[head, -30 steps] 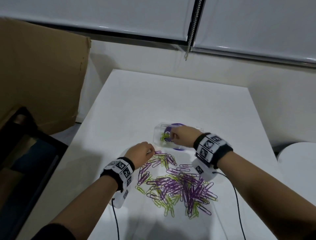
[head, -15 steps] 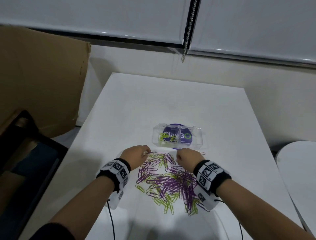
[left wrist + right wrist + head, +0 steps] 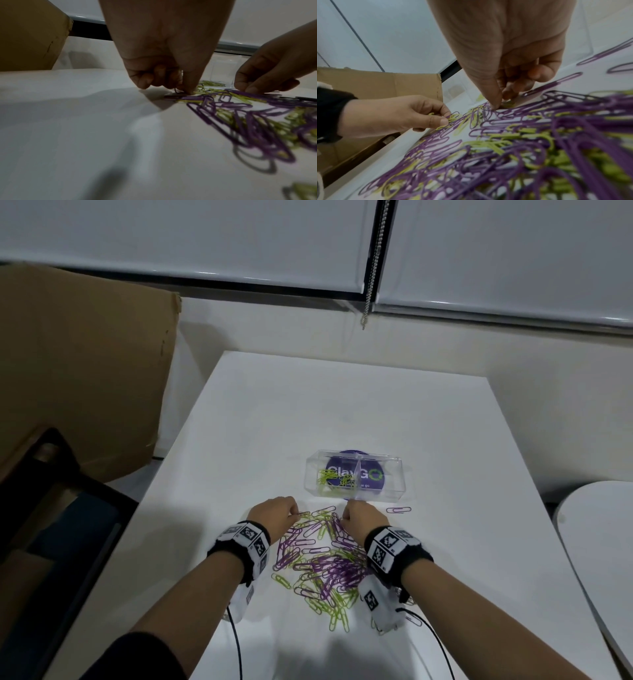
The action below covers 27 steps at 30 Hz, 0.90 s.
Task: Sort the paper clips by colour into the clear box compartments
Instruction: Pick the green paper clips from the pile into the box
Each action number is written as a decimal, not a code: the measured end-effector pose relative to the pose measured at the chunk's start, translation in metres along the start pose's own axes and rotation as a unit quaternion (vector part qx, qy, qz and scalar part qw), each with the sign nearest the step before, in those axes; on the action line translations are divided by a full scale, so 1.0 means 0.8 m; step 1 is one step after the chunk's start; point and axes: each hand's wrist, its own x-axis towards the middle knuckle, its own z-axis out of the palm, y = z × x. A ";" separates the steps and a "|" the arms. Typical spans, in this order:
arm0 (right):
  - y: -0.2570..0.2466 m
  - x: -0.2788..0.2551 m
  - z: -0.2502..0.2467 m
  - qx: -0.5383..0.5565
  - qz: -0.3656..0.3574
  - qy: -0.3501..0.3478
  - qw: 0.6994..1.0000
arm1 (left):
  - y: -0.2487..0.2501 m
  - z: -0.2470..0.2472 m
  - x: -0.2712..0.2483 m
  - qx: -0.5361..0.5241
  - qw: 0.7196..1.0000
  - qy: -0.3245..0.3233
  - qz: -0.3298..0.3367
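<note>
The clear box [image 3: 394, 474] stands on the white table [image 3: 308, 412], with green clips [image 3: 327, 478] in its left compartment and no clips visible in the right one. Just in front lies a mixed pile of purple and green paper clips [image 3: 322, 563]. My left hand [image 3: 294, 511] is at the pile's far left edge, its thumb and fingers pinching green clips [image 3: 451, 117]. My right hand [image 3: 344, 517] is at the far edge close to the box; its thumb and forefinger pinch down on a green clip [image 3: 506, 104].
One purple clip [image 3: 399, 510] lies apart, right of my right hand. A brown cardboard sheet [image 3: 85, 371] leans at the left beside a dark chair [image 3: 51, 508]. A round white surface [image 3: 599, 559] is at the right. Cables trail from both wristbands.
My right hand came back from the box's left compartment to the far edge of the pile and lowered onto the clips. My left hand stayed at the pile's left edge.
</note>
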 end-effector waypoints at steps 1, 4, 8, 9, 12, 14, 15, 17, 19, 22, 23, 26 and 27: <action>0.001 0.000 0.000 0.005 -0.005 0.000 1.000 | 0.000 -0.001 -0.001 0.008 1.000 0.001 0.004; 0.003 -0.005 -0.002 0.009 -0.027 -0.002 1.000 | -0.005 -0.004 -0.002 0.019 1.000 0.006 0.012; 0.010 -0.014 -0.010 0.080 -0.041 0.038 0.995 | -0.016 -0.008 -0.006 0.007 1.000 0.016 0.014; 0.014 -0.015 -0.013 0.111 -0.044 0.045 0.992 | -0.017 -0.009 -0.007 0.002 1.000 0.016 0.015; 0.023 -0.020 -0.020 0.177 -0.059 0.019 0.982 | -0.019 -0.012 -0.008 -0.020 0.999 0.043 0.018; 0.022 -0.022 -0.022 0.174 -0.065 0.000 0.983 | -0.020 -0.013 -0.009 -0.052 0.996 0.068 0.015; 0.019 -0.022 -0.021 0.159 -0.066 0.001 0.985 | -0.019 -0.014 -0.010 -0.060 0.996 0.070 0.019; 0.009 -0.022 -0.016 0.131 -0.072 0.013 0.989 | -0.017 -0.014 -0.011 -0.039 0.997 0.047 0.048; -0.002 -0.022 -0.009 0.104 -0.067 0.015 0.992 | -0.010 -0.012 -0.013 0.016 0.997 0.014 0.081; -0.010 -0.023 0.001 0.026 -0.056 0.008 0.998 | -0.002 -0.010 -0.010 0.063 0.995 -0.008 0.083; -0.010 -0.024 0.002 0.016 -0.054 0.012 0.998 | 0.000 -0.010 -0.009 0.061 0.995 -0.010 0.075; -0.001 -0.027 0.000 0.044 -0.045 0.021 0.998 | 0.002 -0.011 -0.005 0.047 0.997 -0.017 0.058; 0.006 -0.029 -0.002 0.058 -0.037 0.019 0.997 | 0.002 -0.011 -0.004 0.044 0.997 -0.023 0.054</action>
